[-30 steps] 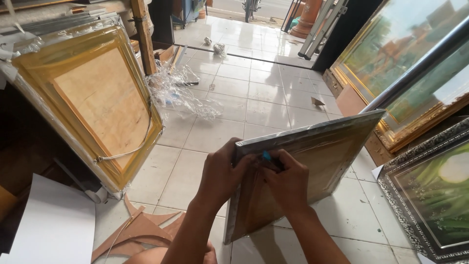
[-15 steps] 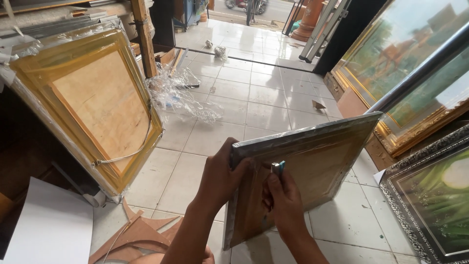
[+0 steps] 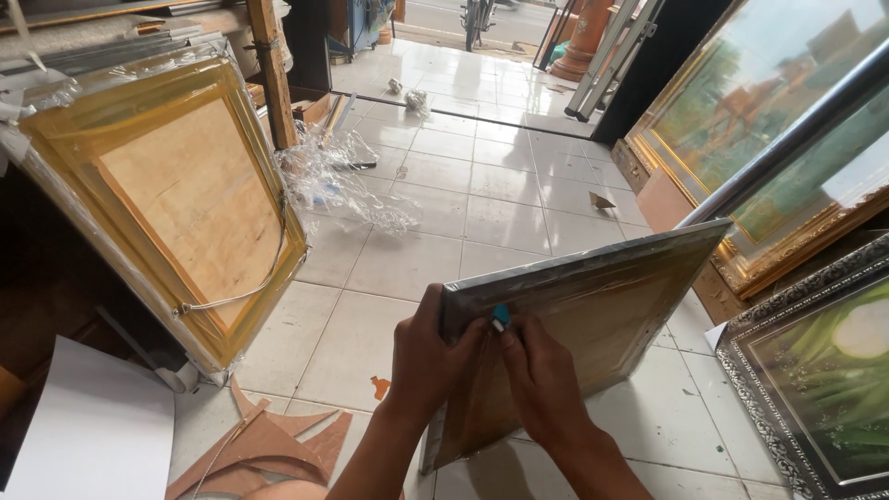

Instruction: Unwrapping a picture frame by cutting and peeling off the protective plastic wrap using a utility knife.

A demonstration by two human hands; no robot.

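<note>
While a wrapped picture frame (image 3: 593,324) stands tilted on the tiled floor (image 3: 444,222), left hand (image 3: 428,356) clamps its near corner, right hand (image 3: 542,375) pinches a small blue tool (image 3: 501,317) there, tool higher than a moment ago, gold plastic-wrapped frame (image 3: 176,199) leaning left, crumpled clear wrap (image 3: 343,185) beyond.

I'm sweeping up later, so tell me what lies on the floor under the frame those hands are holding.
Under the plastic-wrapped frame gripped by the left hand and right hand only white floor tiles show. The patch right behind the frame is covered.
</note>
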